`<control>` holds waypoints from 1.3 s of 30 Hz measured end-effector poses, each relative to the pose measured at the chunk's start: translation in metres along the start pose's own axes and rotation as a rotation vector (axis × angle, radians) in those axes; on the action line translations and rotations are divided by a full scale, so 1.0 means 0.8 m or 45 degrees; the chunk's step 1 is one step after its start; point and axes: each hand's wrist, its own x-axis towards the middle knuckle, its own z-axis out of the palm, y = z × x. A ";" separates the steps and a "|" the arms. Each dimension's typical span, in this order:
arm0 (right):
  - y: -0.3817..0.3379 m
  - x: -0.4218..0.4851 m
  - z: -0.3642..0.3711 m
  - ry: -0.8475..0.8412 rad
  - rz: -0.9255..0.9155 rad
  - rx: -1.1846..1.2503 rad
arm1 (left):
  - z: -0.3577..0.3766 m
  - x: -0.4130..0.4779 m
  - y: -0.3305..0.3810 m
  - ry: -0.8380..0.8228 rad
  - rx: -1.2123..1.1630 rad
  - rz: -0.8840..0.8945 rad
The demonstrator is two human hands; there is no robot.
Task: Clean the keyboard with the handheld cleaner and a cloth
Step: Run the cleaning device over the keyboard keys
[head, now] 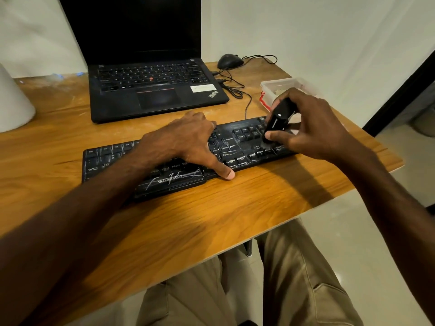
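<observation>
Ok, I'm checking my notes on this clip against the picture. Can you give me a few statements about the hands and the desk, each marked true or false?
1. The right hand holds the handheld cleaner at the right end of the keyboard. True.
2. The left hand is lifted clear of the keyboard. False: it rests on the keys, with the thumb at the front edge.
3. The laptop shows a lit page. False: its screen is dark.
4. The mouse lies on the table to the right of the laptop. True.
5. One hand wipes the keys with a cloth. False: neither hand holds a cloth.
</observation>
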 end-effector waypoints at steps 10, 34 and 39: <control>-0.002 0.003 0.008 0.046 0.042 0.069 | -0.002 -0.004 0.003 -0.009 -0.016 -0.003; -0.015 -0.007 0.022 0.103 0.085 0.128 | 0.000 -0.001 0.002 -0.008 0.003 -0.005; -0.006 0.000 0.024 0.162 0.150 0.003 | -0.001 -0.004 0.005 -0.004 0.011 -0.001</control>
